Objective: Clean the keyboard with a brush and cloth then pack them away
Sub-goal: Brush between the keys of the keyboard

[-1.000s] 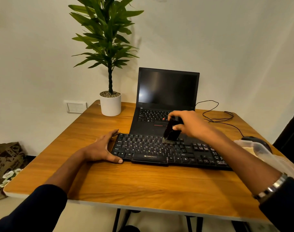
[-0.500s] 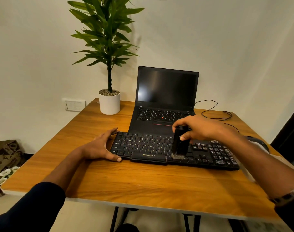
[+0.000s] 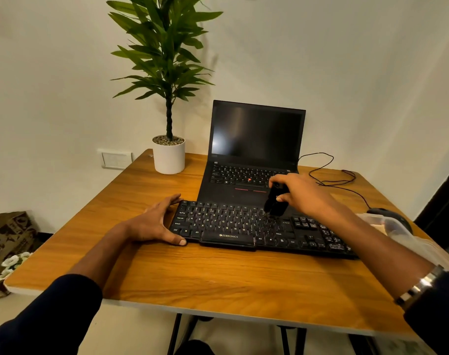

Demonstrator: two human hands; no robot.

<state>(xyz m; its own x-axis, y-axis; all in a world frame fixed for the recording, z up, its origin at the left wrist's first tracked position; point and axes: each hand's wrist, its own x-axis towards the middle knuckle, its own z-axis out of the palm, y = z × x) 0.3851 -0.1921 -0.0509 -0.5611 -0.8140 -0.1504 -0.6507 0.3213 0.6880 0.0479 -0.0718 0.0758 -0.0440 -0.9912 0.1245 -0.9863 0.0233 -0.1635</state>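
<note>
A black keyboard lies across the middle of the wooden table, in front of an open laptop. My left hand rests flat against the keyboard's left end, thumb along its front edge. My right hand grips a small black brush, bristles down on the upper key rows right of centre. A clear plastic container at the right edge is partly hidden by my right forearm. No cloth can be made out.
The black laptop stands open behind the keyboard. A potted plant in a white pot is at the back left. A black mouse and its cable lie at the right. A patterned bag with white flowers sits on the floor left.
The brush swept from the upper keys down to the keyboard's front edge, then returned up to the upper rows. My left hand stayed at the keyboard's left end.
</note>
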